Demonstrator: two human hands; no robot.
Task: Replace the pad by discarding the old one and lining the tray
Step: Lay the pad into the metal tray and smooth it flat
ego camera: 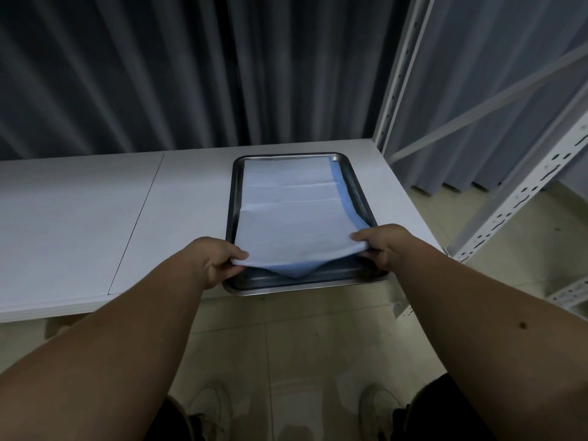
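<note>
The thin, floppy pad (286, 211) in the tray (234, 198) at the middle of the frame is pinched at its near corners by the left hand (213, 259) and right hand (385, 246).

The pad (292, 205) I hold is pale white on top with faint crease lines across it, and blue underneath, showing as a blue strip along its right edge and a blue fold at the near edge. The tray (366, 205) is dark, shiny grey steel. The bench (95, 211) is plain white with one thin dark seam. The curtain (159, 74) behind is dark grey-blue in vertical folds. The rack (496, 218) is white with dark slots. The floor (286, 345) is beige tile.
</note>
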